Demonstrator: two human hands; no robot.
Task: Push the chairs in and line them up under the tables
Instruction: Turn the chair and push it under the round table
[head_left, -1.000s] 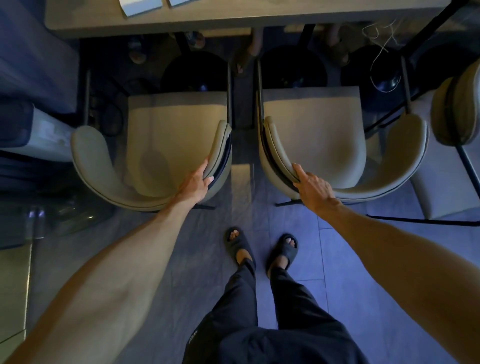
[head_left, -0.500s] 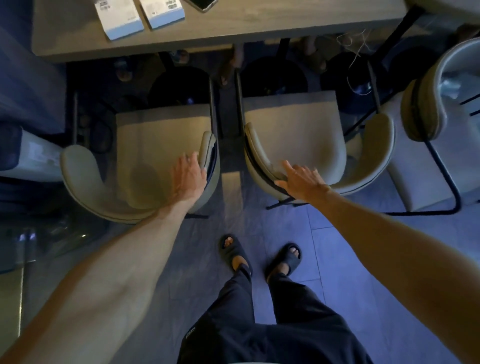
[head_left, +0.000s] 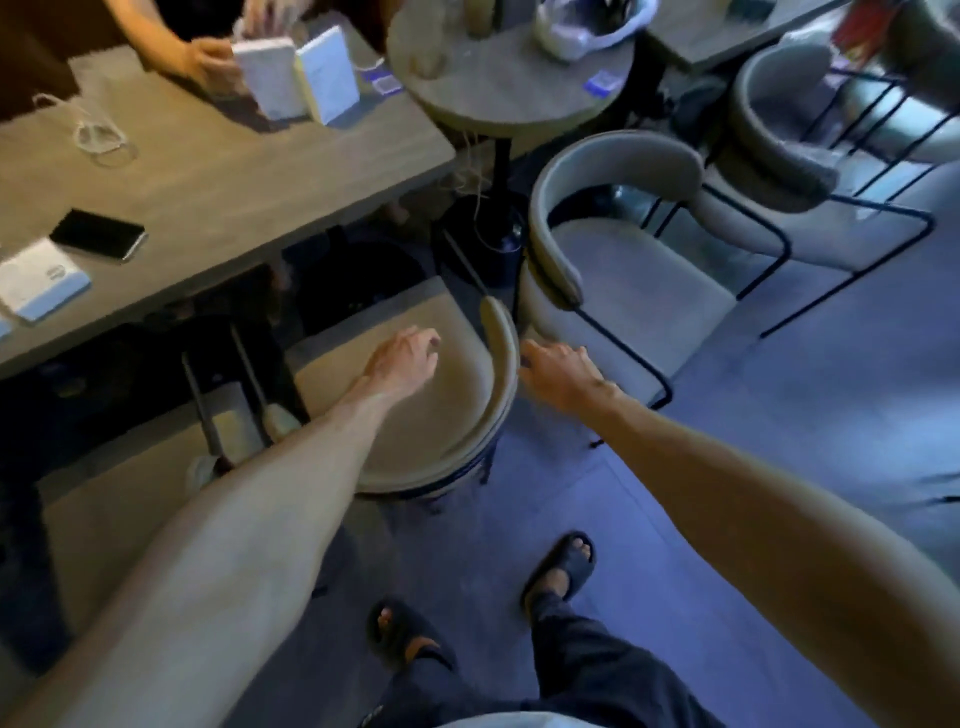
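The left hand (head_left: 402, 358) is hovering over the seat of the near chair (head_left: 431, 431), fingers loosely curled and gripping nothing. The right hand (head_left: 558, 369) is hanging just beside the outer face of that chair's curved backrest, fingers relaxed and holding nothing. Blur is hiding whether it is touching.

The near chair is sitting partly under the rectangular table (head_left: 234, 171) ahead of the left hand. Ahead of the right hand, a second chair (head_left: 623, 301) is standing turned at an angle, just beside the near chair and near the black pedestal of the round table (head_left: 509, 93).

Both chairs are showing padded beige-grey upholstery, wraparound backs and thin black metal frames. Both tabletops are showing matte wood grain. A black phone (head_left: 98, 234) and a white box (head_left: 41, 278) are lying on the rectangular table, left of the left hand.
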